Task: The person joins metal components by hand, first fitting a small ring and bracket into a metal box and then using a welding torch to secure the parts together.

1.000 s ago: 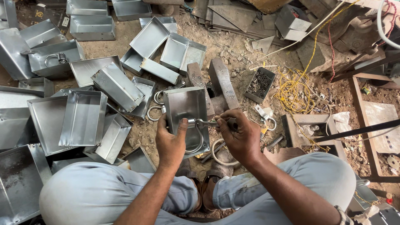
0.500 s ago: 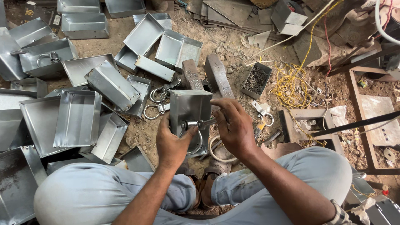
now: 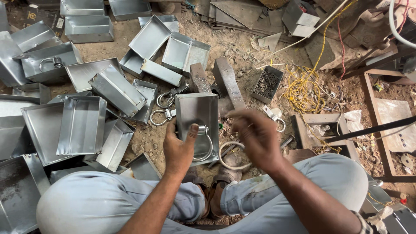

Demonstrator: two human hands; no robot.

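I sit with a shiny sheet-metal box (image 3: 197,117) upright on the ground between my knees. A U-shaped metal handle (image 3: 206,145) hangs on its front face. My left hand (image 3: 178,151) grips the box's lower left edge, thumb on the face beside the handle. My right hand (image 3: 256,138) hovers just right of the box, off it, and is blurred by motion. Its fingers are loosely curled, and I cannot tell whether they hold anything.
Several open sheet-metal boxes and trays (image 3: 82,125) are piled on the left and behind. Loose ring handles (image 3: 162,113), two iron blocks (image 3: 227,82), a small tray of fasteners (image 3: 266,84), a yellow wire tangle (image 3: 303,89) and a wire ring (image 3: 229,156) lie on the dirt.
My right hand, which worked at the handle with a thin tool, has pulled back to the right off the box. My left hand keeps its hold.
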